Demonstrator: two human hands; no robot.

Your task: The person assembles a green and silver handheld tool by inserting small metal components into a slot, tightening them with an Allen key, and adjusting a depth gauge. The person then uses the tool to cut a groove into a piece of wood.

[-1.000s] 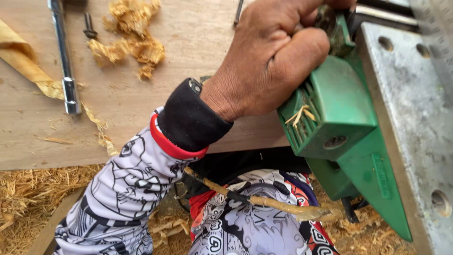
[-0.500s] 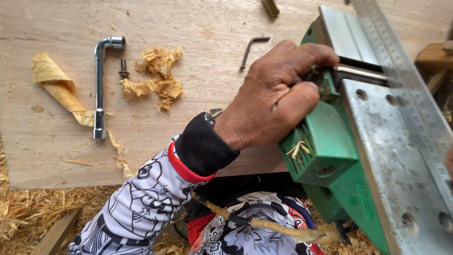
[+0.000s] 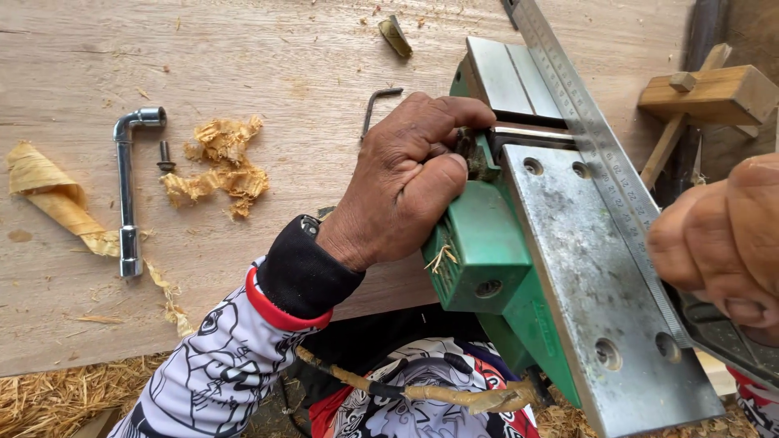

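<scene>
Since a moment ago your view has pulled back and up, so the L-shaped socket wrench (image 3: 126,191) and wood shavings (image 3: 217,166) now sit lower on the plywood bench (image 3: 268,65), and your right hand (image 3: 718,243) has come into sight at the right edge. Your left hand (image 3: 402,191) is clamped on the side of the green electric planer (image 3: 487,251), which lies sole-up at the bench's near edge, its metal base plate (image 3: 592,284) facing you. Your right hand is closed on the handle end of the steel square (image 3: 584,138) lying along that plate. Judge the planer as heavy, rigid and smooth on its metal face; the green housing gives the surer hold, well away from the cutter slot. A small hex key (image 3: 375,101) and a loose bolt (image 3: 165,156) rest apart on the board
</scene>
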